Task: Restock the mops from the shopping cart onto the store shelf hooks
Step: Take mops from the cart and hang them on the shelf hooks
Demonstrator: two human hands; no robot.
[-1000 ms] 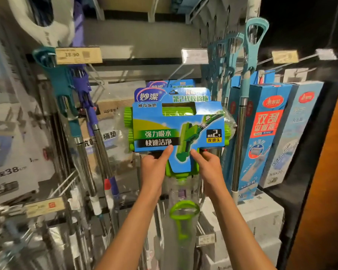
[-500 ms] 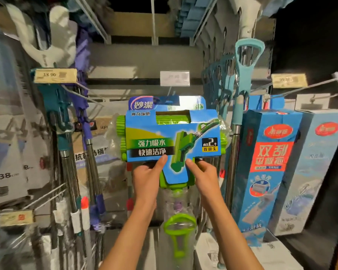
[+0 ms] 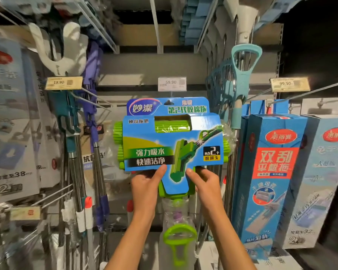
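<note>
Now hanging step: left hand (image 3: 144,184) and right hand (image 3: 207,184) both pinch green mop (image 3: 172,147) card's lower edge. Next: thread hang-hole onto hook under middle price tag (image 3: 172,83).

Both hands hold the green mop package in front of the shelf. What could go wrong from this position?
1. The left hand and right hand grip only the bottom edge of the green mop package, so the card may bend or the mop may tip.
2. The hang hole at the top is small, so it could miss its hook.
3. The teal mop handles hang close on the right, so the package might knock them.
</note>
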